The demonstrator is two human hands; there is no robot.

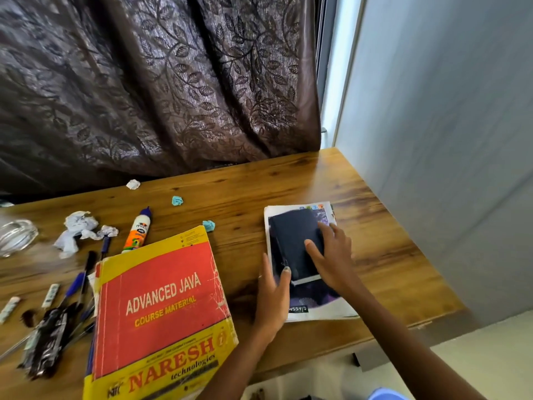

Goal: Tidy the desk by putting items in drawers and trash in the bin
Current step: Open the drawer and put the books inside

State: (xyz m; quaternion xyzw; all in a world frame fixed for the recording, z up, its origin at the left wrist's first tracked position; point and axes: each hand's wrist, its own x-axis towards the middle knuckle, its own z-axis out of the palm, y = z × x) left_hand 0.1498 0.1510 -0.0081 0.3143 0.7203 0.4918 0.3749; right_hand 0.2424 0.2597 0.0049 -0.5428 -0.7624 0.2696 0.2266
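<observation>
Item in hand: a small dark navy hard-cover notebook (295, 246), lying on top of a larger soft-cover exercise book with a purple-and-white printed cover (317, 306), itself flat on the wooden desk (375, 249) near its right end.

Left hand (272, 295): resting at the left edge of the stack, thumb laid over onto the near-left corner of the navy notebook, the other fingers reaching along the stack's left side; whether they are curling under it cannot be told.

Right hand (331, 258): lying flat on the navy notebook's right half, fingers (313, 249) straight and slightly spread, pressing down and not pinching.

Step judged in hand: squaring and gathering the two books as one stack, for stowing in a drawer. No drawer is showing in view.

Next move, as a judgement: both hands would need to be getting fingers beneath the lower book so the pair lifts together without the small one sliding off.

Remaining, left of the left hand's fingers: a thick yellow-and-red "Advanced Java" course book (161, 313) just beside; beyond it a white glue bottle with a blue cap (138, 230), blue ballpoint pens (76, 284), crumpled white paper (78, 229) and small blue paper wads (177, 200).
</observation>
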